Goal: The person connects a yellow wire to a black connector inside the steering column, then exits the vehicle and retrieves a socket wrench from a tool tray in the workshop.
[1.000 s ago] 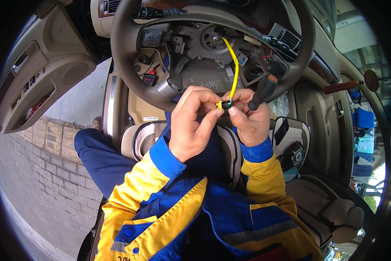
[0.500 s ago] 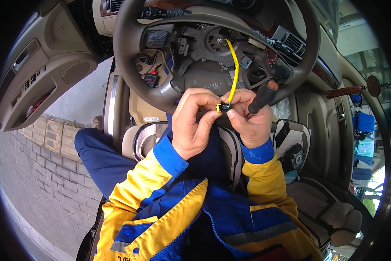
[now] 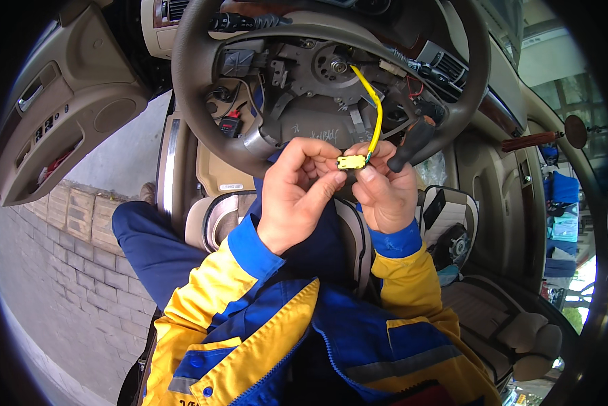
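Note:
Between my two hands, in front of the steering wheel's lower rim, is a small yellow connector (image 3: 351,162) with its broad side showing. My left hand (image 3: 296,196) pinches its left end between thumb and fingertips. My right hand (image 3: 388,196) is closed at its right end, where the yellow-sleeved cable (image 3: 378,118) joins it. That cable runs up to the middle of the bare steering hub (image 3: 331,64). A dark-handled screwdriver (image 3: 416,139) with an orange-brown patch also sits in my right hand, slanting up and right; its shaft is hidden.
The brown steering wheel (image 3: 194,88) surrounds the hub, its centre cover off. A red-and-black device (image 3: 231,124) lies at the left of the footwell. On the passenger seat are a dark flat phone-like object (image 3: 434,208) and a round black part (image 3: 458,245). The door (image 3: 74,101) stands open at left.
The connector has turned from edge-on to showing its broad yellow face. The cable now bows further right. The screwdriver has shifted slightly in the right hand.

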`<state>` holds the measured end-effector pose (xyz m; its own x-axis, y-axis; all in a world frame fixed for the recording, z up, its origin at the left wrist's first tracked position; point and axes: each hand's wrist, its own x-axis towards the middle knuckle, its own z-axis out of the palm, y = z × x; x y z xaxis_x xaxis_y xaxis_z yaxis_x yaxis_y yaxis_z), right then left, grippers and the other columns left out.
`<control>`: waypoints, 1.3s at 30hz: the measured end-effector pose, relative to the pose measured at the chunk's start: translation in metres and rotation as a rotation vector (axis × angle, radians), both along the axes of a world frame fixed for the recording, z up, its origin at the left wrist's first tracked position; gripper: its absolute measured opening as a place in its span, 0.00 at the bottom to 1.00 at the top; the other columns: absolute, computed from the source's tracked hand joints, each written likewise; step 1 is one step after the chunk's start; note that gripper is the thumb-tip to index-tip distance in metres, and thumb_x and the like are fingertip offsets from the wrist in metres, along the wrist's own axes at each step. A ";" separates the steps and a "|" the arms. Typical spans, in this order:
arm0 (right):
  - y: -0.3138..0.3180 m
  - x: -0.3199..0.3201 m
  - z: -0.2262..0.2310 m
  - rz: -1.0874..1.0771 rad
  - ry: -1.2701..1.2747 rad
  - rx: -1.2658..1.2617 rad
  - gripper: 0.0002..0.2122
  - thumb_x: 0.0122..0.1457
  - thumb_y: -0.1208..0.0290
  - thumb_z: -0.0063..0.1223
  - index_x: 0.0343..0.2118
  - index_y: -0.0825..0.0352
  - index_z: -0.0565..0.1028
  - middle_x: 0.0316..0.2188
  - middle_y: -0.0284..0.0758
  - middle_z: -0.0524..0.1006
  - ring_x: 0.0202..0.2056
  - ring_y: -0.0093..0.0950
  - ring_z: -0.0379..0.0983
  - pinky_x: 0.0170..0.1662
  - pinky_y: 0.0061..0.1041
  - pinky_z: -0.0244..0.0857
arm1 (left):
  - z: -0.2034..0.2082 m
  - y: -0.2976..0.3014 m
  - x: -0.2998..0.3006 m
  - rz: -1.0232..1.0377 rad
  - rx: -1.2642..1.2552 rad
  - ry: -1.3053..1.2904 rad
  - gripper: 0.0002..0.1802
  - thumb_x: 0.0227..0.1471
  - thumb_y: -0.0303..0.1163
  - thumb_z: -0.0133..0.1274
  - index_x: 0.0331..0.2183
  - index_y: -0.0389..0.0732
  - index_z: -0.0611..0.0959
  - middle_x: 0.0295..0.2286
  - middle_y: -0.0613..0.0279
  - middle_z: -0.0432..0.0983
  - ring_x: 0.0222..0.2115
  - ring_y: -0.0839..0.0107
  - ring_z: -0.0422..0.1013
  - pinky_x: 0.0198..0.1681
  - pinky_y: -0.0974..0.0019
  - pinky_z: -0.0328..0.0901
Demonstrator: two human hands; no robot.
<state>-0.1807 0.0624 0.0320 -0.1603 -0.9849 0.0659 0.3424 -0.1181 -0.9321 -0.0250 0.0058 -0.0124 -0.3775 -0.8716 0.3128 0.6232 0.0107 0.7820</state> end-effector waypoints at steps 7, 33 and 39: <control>0.004 0.012 0.010 -0.188 0.231 0.019 0.17 0.57 0.85 0.57 0.50 0.70 0.74 0.39 0.34 0.77 0.22 0.09 0.60 0.25 0.11 0.53 | 0.014 -0.004 0.004 -0.020 -0.007 0.126 0.13 0.56 0.13 0.56 0.43 0.34 0.75 0.40 0.60 0.75 0.38 0.78 0.74 0.46 0.73 0.70; -0.001 0.011 0.046 -0.182 0.933 0.041 0.10 0.55 0.84 0.66 0.40 0.74 0.80 0.34 0.32 0.77 0.32 0.17 0.75 0.34 0.18 0.69 | 0.004 -0.013 0.002 -0.097 0.068 0.108 0.13 0.55 0.13 0.59 0.42 0.31 0.78 0.36 0.61 0.80 0.38 0.77 0.76 0.46 0.74 0.72; 0.002 0.017 0.044 -0.257 0.998 -0.091 0.10 0.55 0.86 0.65 0.40 0.75 0.80 0.35 0.33 0.77 0.32 0.17 0.76 0.35 0.17 0.70 | 0.004 -0.008 -0.001 -0.031 0.034 0.058 0.14 0.55 0.13 0.59 0.44 0.32 0.77 0.35 0.64 0.78 0.37 0.79 0.75 0.44 0.75 0.71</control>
